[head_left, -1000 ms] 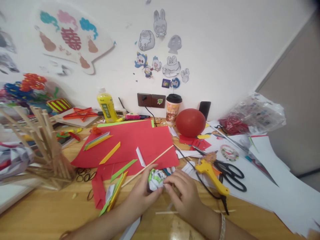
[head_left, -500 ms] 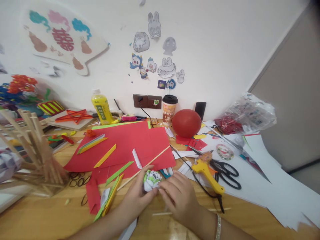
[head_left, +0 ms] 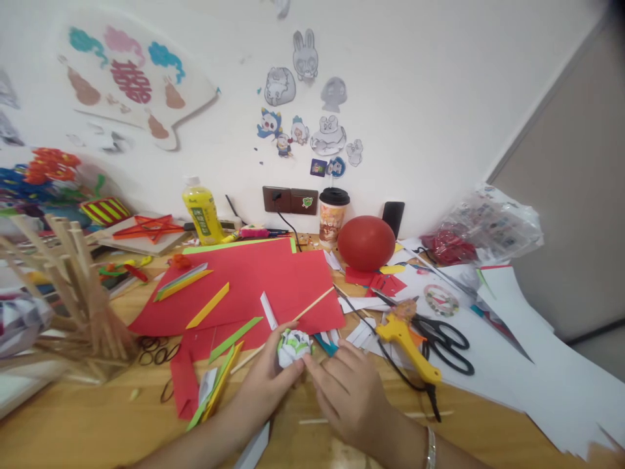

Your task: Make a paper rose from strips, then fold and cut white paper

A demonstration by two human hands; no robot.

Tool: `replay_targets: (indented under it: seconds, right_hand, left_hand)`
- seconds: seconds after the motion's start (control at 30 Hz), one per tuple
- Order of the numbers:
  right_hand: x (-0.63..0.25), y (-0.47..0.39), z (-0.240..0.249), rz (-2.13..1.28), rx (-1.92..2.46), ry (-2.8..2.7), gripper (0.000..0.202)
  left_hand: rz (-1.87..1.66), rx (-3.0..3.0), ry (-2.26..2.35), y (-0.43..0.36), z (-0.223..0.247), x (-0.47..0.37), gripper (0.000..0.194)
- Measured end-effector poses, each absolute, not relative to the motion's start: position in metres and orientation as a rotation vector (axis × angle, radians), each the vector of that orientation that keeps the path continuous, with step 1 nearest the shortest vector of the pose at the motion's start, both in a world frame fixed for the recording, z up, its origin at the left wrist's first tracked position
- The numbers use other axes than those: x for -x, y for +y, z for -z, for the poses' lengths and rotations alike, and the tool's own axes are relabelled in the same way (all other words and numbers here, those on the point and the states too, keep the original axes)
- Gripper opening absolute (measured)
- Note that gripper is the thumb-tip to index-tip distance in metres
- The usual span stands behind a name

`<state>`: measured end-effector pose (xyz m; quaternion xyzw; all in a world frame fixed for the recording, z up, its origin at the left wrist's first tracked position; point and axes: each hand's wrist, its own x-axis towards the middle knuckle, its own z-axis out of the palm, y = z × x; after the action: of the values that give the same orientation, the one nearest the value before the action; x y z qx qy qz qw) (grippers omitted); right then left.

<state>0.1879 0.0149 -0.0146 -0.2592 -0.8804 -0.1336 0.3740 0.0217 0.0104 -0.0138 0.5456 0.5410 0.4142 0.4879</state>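
Note:
A small folded-paper flower or ball, white with green parts, sits in my left hand. My left fingers wrap behind it and the thumb lies along its near side. My right hand is just to the right, its index fingertip at the flower's right edge by my left thumb. Its other fingers are bent and apart, and I see nothing held in them. A thin wooden stick lies behind my hands on red paper. Beneath my left wrist lies a white paper strip.
Yellow and green folded strips lie left of my hands. To the right are a yellow glue gun with its black cord, and black-handled scissors. Farther back stand a yellow bottle, a lidded cup and a red balloon. Wooden sticks stand far left.
The right index finger has stretched toward the flower's edge, and the right thumb has come away from it. The flower has turned slightly in my left hand. The view has shifted a little.

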Motion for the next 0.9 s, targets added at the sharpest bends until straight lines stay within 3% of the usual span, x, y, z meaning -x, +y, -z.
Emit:
replay_targets:
  seconds: [0.7,0.9]
  right_hand:
    - [-0.1835,0.0144,0.0182,0.322,0.732,-2.380,0.039]
    - [-0.1908,0.0150,0.0210,0.124,0.751,-2.260,0.040]
  left_hand:
    - [-1.032,-1.150,1.235,0.0099,0.0125,-0.0230,0.053]
    - [-1.126,-1.041,1.156,0.0104,0.0104,-0.0233,0.050]
